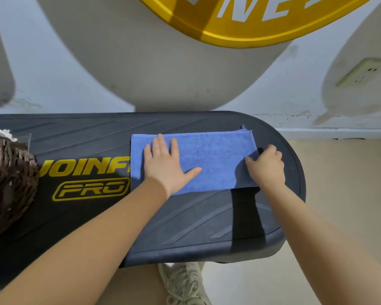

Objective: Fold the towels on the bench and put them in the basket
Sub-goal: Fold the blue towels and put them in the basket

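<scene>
The folded blue towel (194, 160) lies mid-frame on the black bench (185, 216). The left hand (165, 164) presses flat on it, fingers spread. The right hand (265, 166) pinches its right edge with curled fingers. A dark wicker basket (9, 183) sits at left edge.

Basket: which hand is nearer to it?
Left. The left hand lies flat on the towel, toward the basket at the bench's left end; the right hand pinches the towel's far right edge.
</scene>
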The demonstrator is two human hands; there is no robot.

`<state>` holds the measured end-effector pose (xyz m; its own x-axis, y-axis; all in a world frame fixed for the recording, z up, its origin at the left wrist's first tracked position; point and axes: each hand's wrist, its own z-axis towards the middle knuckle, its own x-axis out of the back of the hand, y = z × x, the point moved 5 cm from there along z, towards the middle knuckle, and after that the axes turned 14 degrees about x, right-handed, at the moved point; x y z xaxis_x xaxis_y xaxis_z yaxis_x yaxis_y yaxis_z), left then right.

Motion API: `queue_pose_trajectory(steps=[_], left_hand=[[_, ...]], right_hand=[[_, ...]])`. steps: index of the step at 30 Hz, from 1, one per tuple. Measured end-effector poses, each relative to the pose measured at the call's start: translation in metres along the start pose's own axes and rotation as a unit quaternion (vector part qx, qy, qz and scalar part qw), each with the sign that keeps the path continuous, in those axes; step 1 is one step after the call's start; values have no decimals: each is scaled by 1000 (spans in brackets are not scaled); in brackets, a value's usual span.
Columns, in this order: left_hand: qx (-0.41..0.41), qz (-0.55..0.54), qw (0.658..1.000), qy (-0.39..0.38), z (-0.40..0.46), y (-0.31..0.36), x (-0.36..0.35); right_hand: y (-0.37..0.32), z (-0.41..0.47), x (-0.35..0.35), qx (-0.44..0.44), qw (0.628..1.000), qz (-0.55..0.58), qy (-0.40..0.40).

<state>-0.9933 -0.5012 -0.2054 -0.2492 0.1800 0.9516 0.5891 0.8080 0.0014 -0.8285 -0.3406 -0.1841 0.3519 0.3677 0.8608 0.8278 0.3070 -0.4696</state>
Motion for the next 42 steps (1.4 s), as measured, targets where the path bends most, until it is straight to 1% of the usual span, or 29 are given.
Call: queue_pose_trajectory(steps=[2,4,7,9,11,12,13,14,15,17,18,19,20,21,23,24,26,27,28,29,31,32,35,37,38,39,40,41,42], left_hand=[[-65,-14,998,22,-2,26,0],[-129,-21,991,23,-4,45,-4],[-142,-52,988,25,-3,51,-12],[-135,-62,989,12,-2,50,-13],[-141,-93,985,-29,-4,49,-7],[-143,-151,977,-56,-5,46,-2],[-136,-238,959,-77,-8,41,6],[-113,-339,930,-89,-11,33,13],[-81,-439,890,-95,-14,22,19],[-26,-599,793,-107,-21,0,29],[-8,-653,749,-116,-25,-9,31],[7,-683,719,-125,-27,-16,32],[20,-689,713,-130,-27,-23,33],[36,-680,721,-127,-26,-29,33],[88,-645,751,-109,-19,-42,30],[110,-635,758,-100,-15,-48,26],[136,-629,761,-80,-10,-56,22],[142,-625,764,-69,-8,-60,21],[146,-610,777,-55,-7,-63,20],[147,-583,798,-36,-8,-66,22],[147,-507,849,5,-8,-72,23],[146,-472,869,19,-7,-75,23],[142,-383,912,26,-5,-78,16],[142,-293,945,35,-7,-77,11],[129,-245,959,66,-11,-76,12],[88,-203,970,102,-14,-71,13],[29,-154,980,120,-15,-65,12],[-25,-102,988,115,-15,-58,9],[-54,-57,993,90,-11,-56,0]], right_hand=[[3,4,1,-34,998,50,-14],[5,6,2,-76,988,129,-26],[4,-1,6,-149,940,301,-62],[-9,-8,11,-123,921,355,-96],[-30,-12,16,-48,928,352,-112],[-44,-14,17,-7,937,331,-112],[-58,-17,17,33,948,295,-114],[-72,-21,15,75,958,250,-116],[-87,-24,11,118,965,200,-119],[-115,-34,-2,182,968,117,-129],[-128,-41,-10,205,965,97,-130],[-139,-49,-19,224,962,86,-133],[-148,-56,-29,240,957,83,-140],[-156,-63,-39,254,952,86,-149],[-167,-76,-61,282,936,106,-183],[-169,-81,-68,293,927,115,-204],[-167,-85,-74,291,916,151,-231],[-163,-84,-71,274,917,176,-229],[-158,-79,-67,259,925,190,-205],[-153,-74,-61,262,935,180,-160],[-145,-63,-54,295,945,114,-80],[-143,-60,-55,314,944,74,-72],[-136,-59,-72,347,928,-48,-125],[-129,-64,-83,347,921,-98,-147],[-124,-68,-87,346,920,-112,-149],[-121,-70,-91,344,919,-124,-149],[-118,-71,-93,340,919,-130,-148],[-116,-70,-95,334,921,-131,-150],[-116,-68,-97,325,924,-129,-153]])
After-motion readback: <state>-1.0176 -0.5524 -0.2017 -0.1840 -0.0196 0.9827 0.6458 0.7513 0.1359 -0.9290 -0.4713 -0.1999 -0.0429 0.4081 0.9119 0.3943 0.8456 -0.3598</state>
